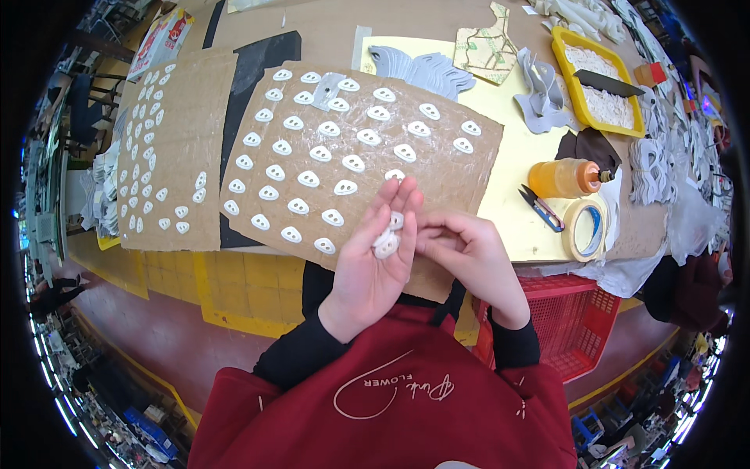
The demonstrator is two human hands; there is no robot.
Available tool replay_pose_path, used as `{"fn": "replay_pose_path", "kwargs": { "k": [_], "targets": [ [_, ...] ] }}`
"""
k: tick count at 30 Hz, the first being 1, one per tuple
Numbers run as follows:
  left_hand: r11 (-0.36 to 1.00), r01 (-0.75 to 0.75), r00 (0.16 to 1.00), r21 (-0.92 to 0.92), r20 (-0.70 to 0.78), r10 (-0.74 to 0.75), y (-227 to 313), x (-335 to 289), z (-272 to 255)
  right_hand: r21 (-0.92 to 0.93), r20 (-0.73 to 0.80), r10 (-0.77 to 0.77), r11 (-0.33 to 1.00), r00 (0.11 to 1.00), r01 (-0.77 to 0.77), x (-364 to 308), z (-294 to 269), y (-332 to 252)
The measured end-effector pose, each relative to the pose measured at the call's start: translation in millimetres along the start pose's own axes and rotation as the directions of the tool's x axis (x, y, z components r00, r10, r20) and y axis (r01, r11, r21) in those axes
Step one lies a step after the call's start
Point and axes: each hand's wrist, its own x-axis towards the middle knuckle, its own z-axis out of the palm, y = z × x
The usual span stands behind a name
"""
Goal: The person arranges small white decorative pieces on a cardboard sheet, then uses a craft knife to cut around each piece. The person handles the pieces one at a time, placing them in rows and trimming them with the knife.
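Hands meet over the near edge of the table [500, 109] as I watch from the head camera: my left hand [373, 262] lies palm up, fingers spread wide, cradling a small stack of white oval pieces [386, 244], while my right hand [467, 248] pinches in on that stack with thumb and forefinger. The pieces sit at the base of the left fingers, just above the near edge of the big cardboard sheet [437, 176].

I judge the step in hand to be separating 1 piece from the stack, ready for a spot on the sheet. The next move, as I read it, calls for a fine pinch that lifts only the top piece, and a steady left palm so the rest do not slide off.

Counted: 2 cardboard sheets carry white ovals. The big sheet shows about 30, in slanting rows, with bare ground near its right and lower edge. The smaller sheet [176, 148] on the left holds roughly 35; I cannot count exactly, since the lens bends and shrinks them. In the palm I can make out 2 or 3 pieces; the stack hides the true number.

Off to the right stand 1 orange glue bottle [564, 177], 1 roll of tape [586, 230], 1 pair of small snips [541, 208] and 1 yellow tray [598, 86] of pale scraps. 1 red crate [582, 320] sits below the table edge.
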Motion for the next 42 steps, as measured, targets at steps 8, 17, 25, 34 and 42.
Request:
{"fn": "replay_pose_path", "kwargs": {
  "k": [8,17,25,34,42],
  "targets": [
    [0.996,-0.035,0.999,0.087,0.006,0.035,32.9,-17.6,23.4,-0.538,0.031,-0.442,0.748,0.897,0.387,-29.6,-5.6,1.8],
    [0.093,0.566,0.758,0.819,-0.472,-0.451,63.8,-66.7,4.9,-0.758,0.136,-0.404,0.546,0.905,0.357,-32.3,22.0,21.9],
    [0.343,0.506,0.863,0.791,-0.465,-0.2,39.7,-64.7,-47.2,-0.762,0.13,-0.43,0.533,0.893,0.367,-27.8,29.3,22.1],
    [0.098,0.328,0.881,0.94,-0.267,-0.391,14.0,-51.3,7.0,0.405,-0.28,-0.146,0.878,0.949,0.255,-29.7,-1.9,-8.5],
    [-0.159,-0.216,0.975,0.963,0.223,0.025,4.6,-4.6,45.0,0.448,-0.294,-0.177,0.843,0.939,0.299,-20.7,16.6,-0.9]
  ]
}}
